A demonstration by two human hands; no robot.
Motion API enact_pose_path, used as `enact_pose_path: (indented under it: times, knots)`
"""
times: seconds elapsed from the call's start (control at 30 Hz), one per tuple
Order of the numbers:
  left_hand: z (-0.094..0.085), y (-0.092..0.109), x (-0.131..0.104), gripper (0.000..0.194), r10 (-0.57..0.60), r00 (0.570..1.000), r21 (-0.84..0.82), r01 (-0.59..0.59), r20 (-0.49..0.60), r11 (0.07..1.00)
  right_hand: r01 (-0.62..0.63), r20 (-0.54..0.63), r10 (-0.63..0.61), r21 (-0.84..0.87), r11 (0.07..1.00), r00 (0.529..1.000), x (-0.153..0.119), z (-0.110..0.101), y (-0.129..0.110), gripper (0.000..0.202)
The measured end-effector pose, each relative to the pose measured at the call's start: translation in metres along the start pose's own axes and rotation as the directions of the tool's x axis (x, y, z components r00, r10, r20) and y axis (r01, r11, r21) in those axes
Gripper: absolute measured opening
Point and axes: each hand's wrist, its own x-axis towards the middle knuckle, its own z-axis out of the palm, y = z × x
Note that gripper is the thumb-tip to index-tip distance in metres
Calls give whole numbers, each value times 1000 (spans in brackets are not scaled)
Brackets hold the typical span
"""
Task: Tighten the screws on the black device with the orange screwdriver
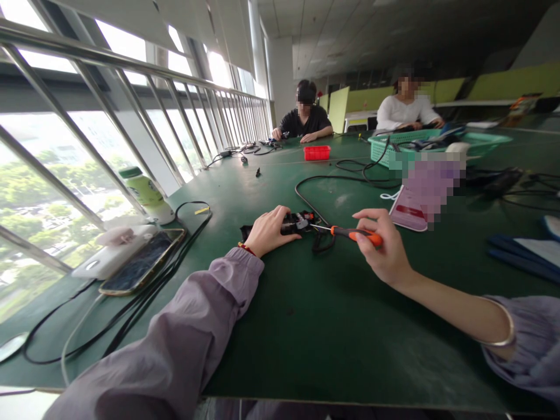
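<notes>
Both clamped: L hand (268, 232) on blk device (301, 223); R hand (385, 248) on screwdriver (343, 232); bottle label (147, 191) illegible.

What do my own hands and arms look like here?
Your left hand and right hand are ungloved. The loose greyish-lilac sleeves have gathered cuffs. A red bracelet circles the left wrist; a shiny, pale bangle, the right forearm.
</notes>
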Motion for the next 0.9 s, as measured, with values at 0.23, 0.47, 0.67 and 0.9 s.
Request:
enact_pose_path:
  times: [0.23,0.47,0.67,0.9]
  knots:
    - [-4,4,-1,38,46,999,-4,-46,-28,999,57,-145,-58,-12,998,988,0,2,8,30]
    - [-5,3,-2,38,81,997,-11,-81,-15,997,51,-90,-60,-99,994,994,-1,0,-2,16]
    - [-3,5,0,37,134,991,-7,-134,-19,991,201,-151,-217,-114,973,965,-1,0,0,32]
    - [0,5,0,38,125,992,7,-124,-34,992,257,-36,-270,-204,945,962,-1,0,-3,22]
